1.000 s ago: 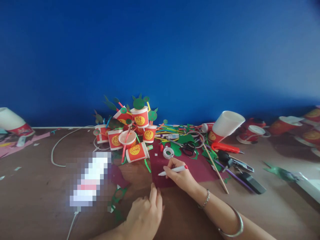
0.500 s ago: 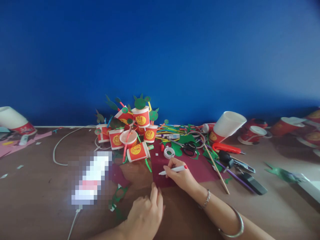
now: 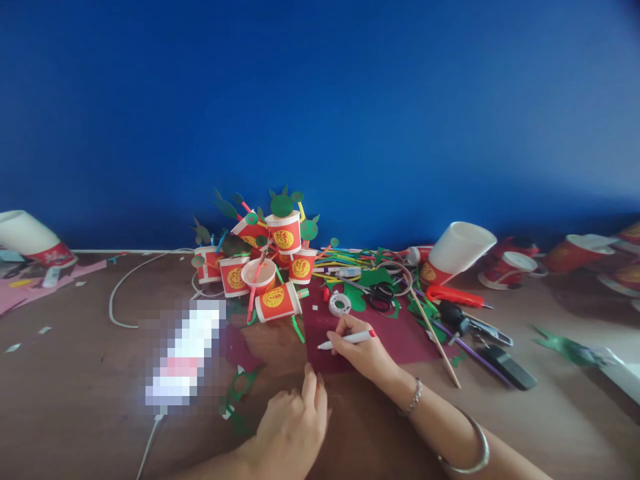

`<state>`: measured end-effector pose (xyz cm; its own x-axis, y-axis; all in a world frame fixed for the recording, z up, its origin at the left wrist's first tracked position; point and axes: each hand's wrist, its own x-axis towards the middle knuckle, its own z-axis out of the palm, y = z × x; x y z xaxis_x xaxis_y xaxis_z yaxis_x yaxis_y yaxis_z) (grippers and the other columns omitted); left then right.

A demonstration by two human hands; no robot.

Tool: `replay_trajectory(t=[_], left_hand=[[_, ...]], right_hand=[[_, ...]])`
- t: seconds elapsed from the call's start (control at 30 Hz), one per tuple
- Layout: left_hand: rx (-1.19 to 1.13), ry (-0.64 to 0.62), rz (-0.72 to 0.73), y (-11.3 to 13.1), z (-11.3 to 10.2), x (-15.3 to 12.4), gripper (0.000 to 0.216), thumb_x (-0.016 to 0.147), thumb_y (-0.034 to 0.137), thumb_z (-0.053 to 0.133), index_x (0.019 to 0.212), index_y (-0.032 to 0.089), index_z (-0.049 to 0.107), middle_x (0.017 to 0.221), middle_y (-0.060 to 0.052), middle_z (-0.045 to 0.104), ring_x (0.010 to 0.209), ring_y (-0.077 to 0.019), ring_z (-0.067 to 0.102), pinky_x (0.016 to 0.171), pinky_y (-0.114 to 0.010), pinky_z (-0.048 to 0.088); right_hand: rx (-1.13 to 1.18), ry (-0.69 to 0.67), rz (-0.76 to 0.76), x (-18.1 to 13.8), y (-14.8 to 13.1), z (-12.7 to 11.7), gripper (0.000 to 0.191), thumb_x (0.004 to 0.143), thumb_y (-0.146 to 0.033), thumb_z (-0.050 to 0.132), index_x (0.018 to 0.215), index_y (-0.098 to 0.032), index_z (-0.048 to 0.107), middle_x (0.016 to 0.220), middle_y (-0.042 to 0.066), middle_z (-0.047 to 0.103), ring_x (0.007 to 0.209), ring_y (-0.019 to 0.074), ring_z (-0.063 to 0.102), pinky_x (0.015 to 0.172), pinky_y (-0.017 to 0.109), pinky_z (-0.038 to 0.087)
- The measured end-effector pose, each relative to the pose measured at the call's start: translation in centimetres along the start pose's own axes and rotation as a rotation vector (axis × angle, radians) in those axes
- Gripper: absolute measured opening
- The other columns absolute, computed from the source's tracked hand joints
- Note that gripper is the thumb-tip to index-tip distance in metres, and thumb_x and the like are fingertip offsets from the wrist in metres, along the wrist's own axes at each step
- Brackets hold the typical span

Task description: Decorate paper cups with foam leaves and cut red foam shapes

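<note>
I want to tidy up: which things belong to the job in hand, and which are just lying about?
In use:
white marker, in the right hand
maroon sheet, left hand at its edge

Probably lying about:
black scissors
white ring
wooden stick
stacked cups

The right hand (image 3: pixel 369 359) covers part of the marker (image 3: pixel 356 337); whether its tip meets the paper (image 3: pixel 400 333) cannot be told. The left hand's (image 3: pixel 294 417) palm is hidden. Both forearms (image 3: pixel 440 415) leave the frame. Pixelation masks a bright oblong (image 3: pixel 185 353). Edge cups (image 3: pixel 627 270) at right are cropped, blurred.
</note>
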<state>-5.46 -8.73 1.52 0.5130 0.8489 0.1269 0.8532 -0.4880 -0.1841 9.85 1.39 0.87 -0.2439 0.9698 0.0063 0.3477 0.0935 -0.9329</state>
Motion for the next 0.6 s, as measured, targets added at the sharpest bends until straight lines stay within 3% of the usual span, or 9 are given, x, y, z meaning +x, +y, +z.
replay_trajectory(t=[0.33, 0.6], left_hand=[[-0.004, 0.007, -0.013, 0.05, 0.24, 0.08, 0.037, 0.081, 0.028, 0.056, 0.112, 0.007, 0.060, 0.111, -0.022, 0.062, 0.058, -0.0189, 0.065, 0.046, -0.028, 0.053], [-0.012, 0.023, -0.004, -0.06, 0.34, 0.07, 0.037, 0.082, 0.027, 0.055, 0.113, 0.007, 0.059, 0.112, -0.023, 0.061, 0.060, -0.0192, 0.066, 0.047, -0.029, 0.054]], right_hand=[[0.004, 0.038, 0.002, 0.07, -0.15, 0.04, 0.021, 0.076, -0.028, 0.057, 0.059, -0.021, 0.047, 0.053, -0.001, 0.062, 0.050, 0.0123, 0.052, 0.047, 0.022, 0.036], [-0.001, -0.028, 0.001, -0.08, -0.17, -0.02, 0.022, 0.076, -0.029, 0.059, 0.059, -0.021, 0.047, 0.052, -0.002, 0.062, 0.048, 0.0115, 0.051, 0.045, 0.021, 0.035]])
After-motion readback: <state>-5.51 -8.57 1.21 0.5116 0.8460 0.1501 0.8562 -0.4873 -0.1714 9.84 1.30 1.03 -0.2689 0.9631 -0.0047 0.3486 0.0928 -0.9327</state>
